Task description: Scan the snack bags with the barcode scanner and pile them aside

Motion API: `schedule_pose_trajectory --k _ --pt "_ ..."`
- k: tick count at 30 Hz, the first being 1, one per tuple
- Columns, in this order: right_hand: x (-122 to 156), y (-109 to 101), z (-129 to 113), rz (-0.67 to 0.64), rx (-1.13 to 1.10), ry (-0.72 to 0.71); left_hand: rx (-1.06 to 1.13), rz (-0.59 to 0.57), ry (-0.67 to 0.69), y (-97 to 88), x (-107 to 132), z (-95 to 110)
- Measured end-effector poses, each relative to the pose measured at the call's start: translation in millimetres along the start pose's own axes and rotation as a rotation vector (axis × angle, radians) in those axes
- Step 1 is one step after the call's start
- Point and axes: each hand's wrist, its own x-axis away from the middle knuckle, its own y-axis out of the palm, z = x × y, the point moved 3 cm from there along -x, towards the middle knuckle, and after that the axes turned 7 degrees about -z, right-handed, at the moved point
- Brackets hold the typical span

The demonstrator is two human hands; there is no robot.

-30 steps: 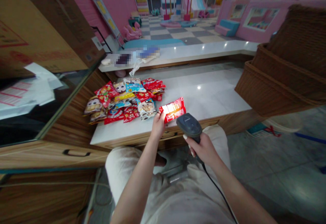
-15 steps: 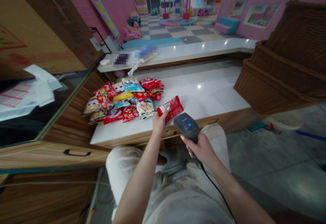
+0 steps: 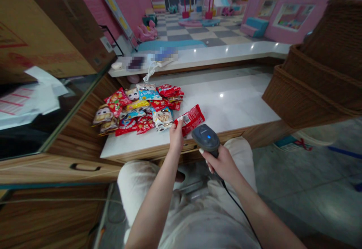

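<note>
My left hand [image 3: 175,136] pinches the near end of a red snack packet [image 3: 192,118], held just above the white counter [image 3: 232,105] with its barcode side up. My right hand [image 3: 220,161] grips a dark grey barcode scanner [image 3: 206,137] whose blue light glows; its head points at the packet from close below. A black cable runs from the scanner down past my lap. Left of the packet lies a pile of several snack packets [image 3: 138,109], red, blue and brown.
Stacked brown wicker baskets [image 3: 311,86] stand at the counter's right end. A cardboard box [image 3: 42,30] and papers [image 3: 31,98] sit on a glass-topped cabinet at the left. A raised white ledge [image 3: 215,53] runs behind the counter, with a pink play area beyond.
The bright scanner glow on the red packet a second ago has gone. The packet and scanner have shifted slightly up and left, and the scanner's blue light now shows.
</note>
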Motion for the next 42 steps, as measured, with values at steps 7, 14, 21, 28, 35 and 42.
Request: schedule_pose_trajectory --k 7,14,21,28,35,42 --pt "-2 2 0 -0.024 0.008 -0.003 0.027 -0.062 0.017 5.6 1 -1" --pt "1 0 -2 -0.001 -0.027 0.02 -0.053 0.011 0.0 -4.2 -3 -3" --pt "12 -17 3 0.054 -0.069 0.062 -0.095 0.023 0.041 8.6 -7 -4" --pt "23 -47 12 0.135 -0.116 0.083 -0.835 -0.543 0.454 82.6 -11 -23" --pt "29 -74 22 0.201 -0.117 0.064 -1.358 -0.714 0.454 151.4 -17 -87" --pt "25 -83 29 0.221 -0.088 0.067 -1.281 -0.759 0.397 202.1 -39 -114"
